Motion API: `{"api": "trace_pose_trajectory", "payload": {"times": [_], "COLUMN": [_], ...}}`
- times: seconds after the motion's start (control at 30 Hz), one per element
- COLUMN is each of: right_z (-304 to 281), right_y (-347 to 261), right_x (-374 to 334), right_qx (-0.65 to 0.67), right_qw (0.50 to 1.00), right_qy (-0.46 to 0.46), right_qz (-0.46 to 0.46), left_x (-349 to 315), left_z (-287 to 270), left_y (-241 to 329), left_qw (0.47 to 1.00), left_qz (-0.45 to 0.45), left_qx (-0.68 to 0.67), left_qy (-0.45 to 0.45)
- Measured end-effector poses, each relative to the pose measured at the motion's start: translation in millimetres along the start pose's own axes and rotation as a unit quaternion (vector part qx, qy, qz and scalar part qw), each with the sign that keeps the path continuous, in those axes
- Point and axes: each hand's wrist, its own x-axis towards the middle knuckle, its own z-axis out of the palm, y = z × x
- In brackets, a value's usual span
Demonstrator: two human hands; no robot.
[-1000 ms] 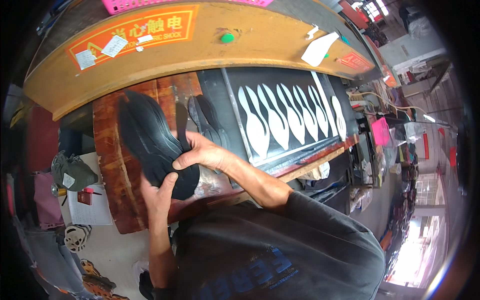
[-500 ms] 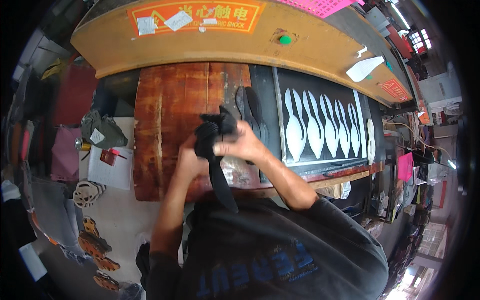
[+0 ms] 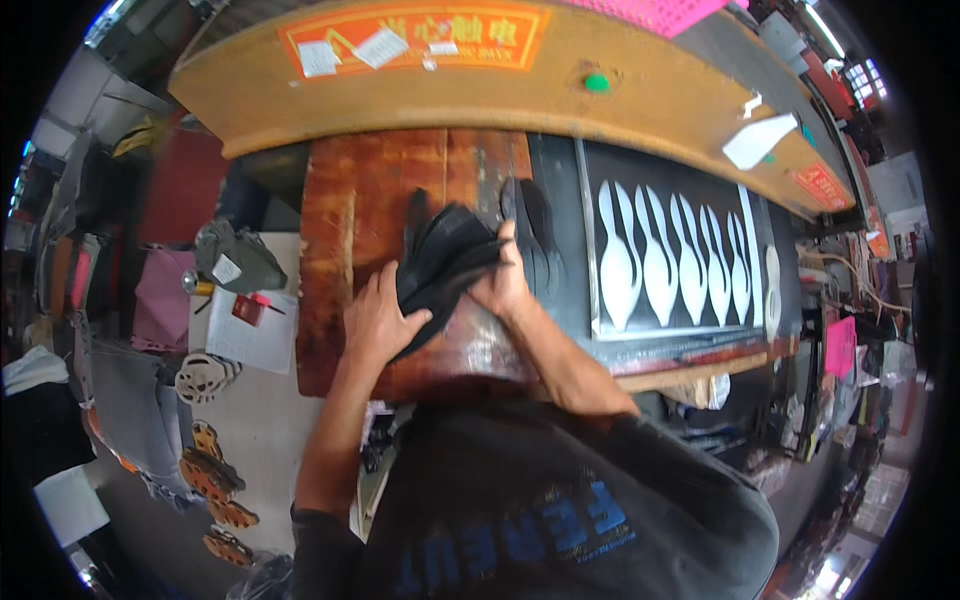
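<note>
Several at once: holding black sole-shaped pieces (image 3: 445,262) above the brown desk (image 3: 345,200), with left hand (image 3: 375,318) clasping at eight o'clock and right hand (image 3: 503,285) pinching them at four o'clock. Now fanned out, no longer bunched together; therefore probably easier to separate.
</note>
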Motion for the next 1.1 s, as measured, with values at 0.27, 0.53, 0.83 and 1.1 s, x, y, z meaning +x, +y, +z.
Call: {"api": "trace_pose_trajectory", "payload": {"times": [0.27, 0.53, 0.83, 1.1], "right_z": [-15.3, 2.7, 5.8, 30.2], "right_y": [-5.2, -14.6, -8.6, -14.7], "right_x": [7.1, -3.4, 10.0, -43.4], "right_qx": [0.133, 0.146, 0.139, -0.189], "right_qw": [0.989, 0.985, 0.987, 0.958], "right_qy": [-0.051, -0.076, 0.06, 0.153], "right_qz": [0.046, 0.043, 0.056, 0.152], "left_x": [-50.1, -57.5, -34.1, -49.9], "left_z": [14.9, -37.8, 11.7, 20.5], "left_y": [35.6, 30.7, 13.9, -9.8], "left_qw": [0.996, 0.999, 1.0, 0.467], "left_qz": [0.086, -0.015, -0.017, -0.348], "left_qx": [-0.015, -0.029, -0.004, -0.796], "left_qy": [-0.002, -0.02, 0.003, -0.167]}}
